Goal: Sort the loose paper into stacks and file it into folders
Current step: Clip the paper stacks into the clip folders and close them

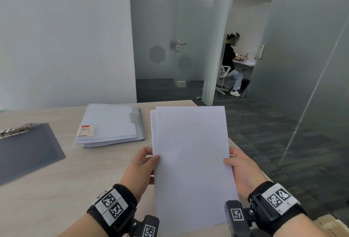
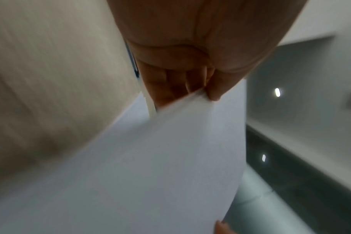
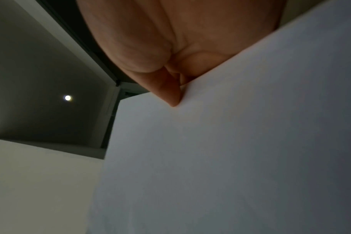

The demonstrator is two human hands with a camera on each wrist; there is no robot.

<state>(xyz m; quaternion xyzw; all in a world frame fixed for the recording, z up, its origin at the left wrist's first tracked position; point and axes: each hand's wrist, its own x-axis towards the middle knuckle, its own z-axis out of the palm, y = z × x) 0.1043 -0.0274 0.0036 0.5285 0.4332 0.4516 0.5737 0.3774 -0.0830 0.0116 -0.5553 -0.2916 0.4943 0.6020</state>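
Observation:
A stack of blank white paper (image 1: 190, 161) stands tilted up in front of me, above the desk's right part. My left hand (image 1: 149, 158) pinches its left edge, thumb on the front and fingers behind. My right hand (image 1: 231, 159) pinches the right edge the same way. In the left wrist view the paper (image 2: 160, 158) runs out from between thumb and fingers (image 2: 174, 85). The right wrist view shows my thumb pressed on the sheet (image 3: 230, 150). A pile of pale blue folders (image 1: 110, 124) with a red-and-white label lies on the desk to the left of the paper.
A dark grey clipboard (image 1: 28, 148) with a metal clip lies at the desk's left side. The wooden desk (image 1: 56, 189) ends on the right near my right wrist. Beyond are frosted glass walls, a glass door (image 1: 170, 48) and a seated person (image 1: 231, 63) at another desk.

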